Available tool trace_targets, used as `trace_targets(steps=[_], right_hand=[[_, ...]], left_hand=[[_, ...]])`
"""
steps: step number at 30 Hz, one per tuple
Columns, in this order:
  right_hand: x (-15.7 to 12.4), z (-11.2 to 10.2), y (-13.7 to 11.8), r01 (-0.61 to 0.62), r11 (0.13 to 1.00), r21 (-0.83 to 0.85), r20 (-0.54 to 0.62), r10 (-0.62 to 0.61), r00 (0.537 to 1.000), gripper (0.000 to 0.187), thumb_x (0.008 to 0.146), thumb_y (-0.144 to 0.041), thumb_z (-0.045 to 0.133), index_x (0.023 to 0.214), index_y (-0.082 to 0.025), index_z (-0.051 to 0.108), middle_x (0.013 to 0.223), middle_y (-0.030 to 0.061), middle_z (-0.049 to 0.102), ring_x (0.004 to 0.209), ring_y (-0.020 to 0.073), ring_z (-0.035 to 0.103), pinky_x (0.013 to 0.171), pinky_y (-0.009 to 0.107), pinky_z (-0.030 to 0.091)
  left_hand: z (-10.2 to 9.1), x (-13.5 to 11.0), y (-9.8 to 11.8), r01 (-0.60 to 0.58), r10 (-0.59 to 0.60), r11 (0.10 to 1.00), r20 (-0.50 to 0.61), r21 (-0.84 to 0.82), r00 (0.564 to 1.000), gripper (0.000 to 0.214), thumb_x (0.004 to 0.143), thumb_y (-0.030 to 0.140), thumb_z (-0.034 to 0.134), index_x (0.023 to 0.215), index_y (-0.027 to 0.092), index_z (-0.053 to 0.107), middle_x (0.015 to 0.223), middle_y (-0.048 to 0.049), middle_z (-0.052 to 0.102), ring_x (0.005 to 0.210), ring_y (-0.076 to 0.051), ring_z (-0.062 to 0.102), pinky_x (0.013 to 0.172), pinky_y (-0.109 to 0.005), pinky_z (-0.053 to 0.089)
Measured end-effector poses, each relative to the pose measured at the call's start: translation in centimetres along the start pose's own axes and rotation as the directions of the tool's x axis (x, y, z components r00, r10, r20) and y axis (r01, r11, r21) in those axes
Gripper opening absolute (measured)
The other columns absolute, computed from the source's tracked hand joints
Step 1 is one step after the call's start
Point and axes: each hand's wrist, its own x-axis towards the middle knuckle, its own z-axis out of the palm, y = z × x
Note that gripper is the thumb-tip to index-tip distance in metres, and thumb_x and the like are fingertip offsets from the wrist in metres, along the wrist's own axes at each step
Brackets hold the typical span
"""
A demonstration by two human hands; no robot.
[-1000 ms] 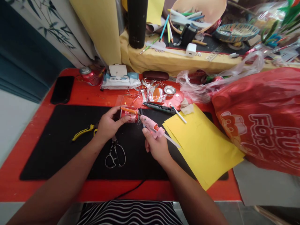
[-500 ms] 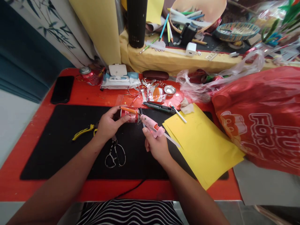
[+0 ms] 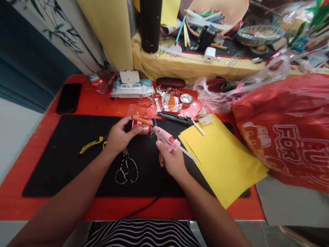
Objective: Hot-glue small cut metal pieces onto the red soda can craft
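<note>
My left hand [image 3: 120, 136] grips a small red aluminium can [image 3: 143, 126], with an orange stick [image 3: 141, 120] lying along its top. My right hand [image 3: 171, 159] holds a pink hot glue gun [image 3: 164, 137] with a white glue stick [image 3: 188, 153] protruding from its rear. The gun's nozzle points at the can's right end and appears to touch it. Below my left wrist, a pair of metal scissors [image 3: 126, 168] lies on the black mat [image 3: 64, 171].
Yellow-handled pliers [image 3: 92, 145] lie left of my left hand. Yellow paper sheets [image 3: 221, 157] lie to the right, beside a large red plastic bag [image 3: 288, 130]. A utility knife [image 3: 174, 118], a phone [image 3: 69, 98] and a red can [image 3: 99, 84] rest on the orange-red table.
</note>
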Motion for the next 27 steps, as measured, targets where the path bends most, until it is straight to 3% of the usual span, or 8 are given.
trace_targets(steps=[6,12,27], right_hand=[[-0.24,-0.03,-0.55,0.011,1.000,0.014,0.012,-0.011,1.000,0.068,0.103,-0.058,0.068,0.159,-0.019,0.068,0.043,-0.0102,0.049,0.037,0.0121,0.045,0.039,0.020,0.035],[-0.27,0.03,-0.33,-0.006,1.000,-0.001,-0.004,0.006,1.000,0.071,0.101,-0.063,0.070,0.155,-0.016,0.071,0.042,-0.0097,0.049,0.037,0.0122,0.046,0.041,0.020,0.037],[-0.23,0.02,0.28,-0.033,0.997,-0.066,-0.030,0.031,0.999,0.054,0.099,-0.068,0.070,0.099,-0.015,0.083,0.042,-0.0053,0.052,0.038,0.0121,0.047,0.043,0.022,0.038]], left_hand=[[-0.07,0.11,-0.48,0.022,-0.021,1.000,-0.025,0.015,0.999,0.068,0.075,0.067,0.093,0.122,0.020,0.080,0.123,-0.0125,0.084,0.113,-0.036,0.077,0.112,-0.054,0.057],[-0.06,0.14,-0.78,0.024,-0.023,0.999,-0.031,0.028,0.999,0.069,0.075,0.067,0.093,0.123,0.019,0.080,0.122,-0.0124,0.084,0.112,-0.035,0.077,0.109,-0.051,0.059],[-0.03,0.15,-0.64,0.018,-0.017,0.999,-0.035,0.027,0.999,0.067,0.076,0.068,0.091,0.121,0.020,0.080,0.117,-0.0109,0.085,0.109,-0.034,0.077,0.106,-0.051,0.060]])
